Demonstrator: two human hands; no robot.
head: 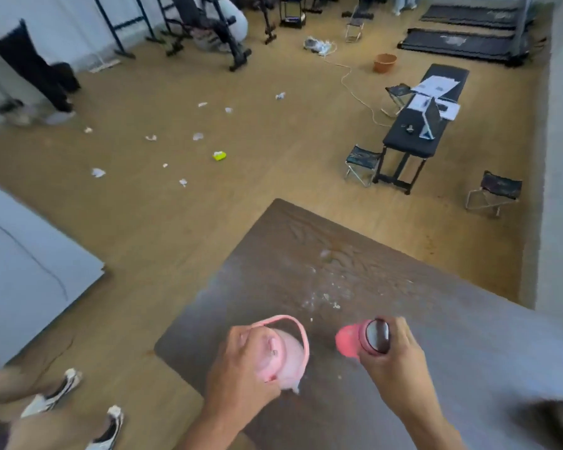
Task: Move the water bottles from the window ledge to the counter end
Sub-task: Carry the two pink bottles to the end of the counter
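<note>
Pink bottle clamped in my left grip, red bottle in my right grip, over the counter end; seemingly not yet released.

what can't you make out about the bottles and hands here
- Pale pink bottle, head view: the left hand covers its side; whether its base touches the counter is unclear.
- Darker pink bottle: the right hand hides its body.
- Both blurred by motion.
- Window ledge: not in view.
</note>
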